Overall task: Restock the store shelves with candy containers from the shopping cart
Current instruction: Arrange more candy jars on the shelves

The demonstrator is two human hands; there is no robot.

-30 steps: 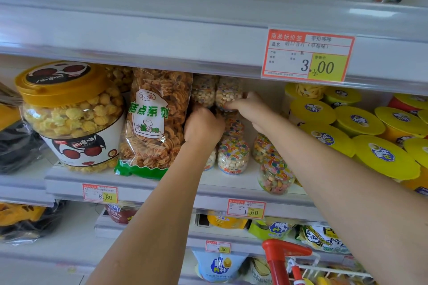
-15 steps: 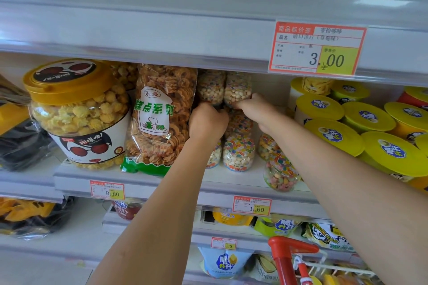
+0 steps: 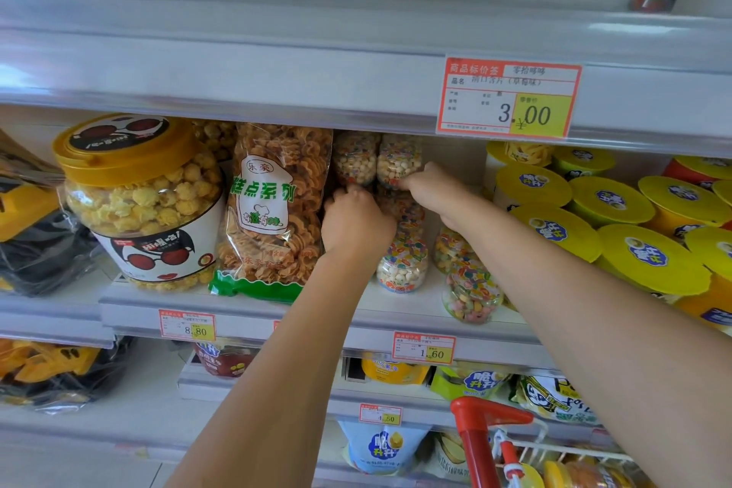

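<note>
The left hand (image 3: 356, 224) and right hand (image 3: 433, 190) seemed to pinch the top jars (image 3: 398, 164) at 12 o'clock; a bump could topple them.

The upper shelf edge (image 3: 277, 99) caps the candy jars (image 3: 356, 162) above the fingers (image 3: 408, 183). A snack bag (image 3: 277, 202) blocks the left and yellow-lidded tubs (image 3: 534, 186) the right. The shelf front (image 3: 427, 313) below is open.
</note>
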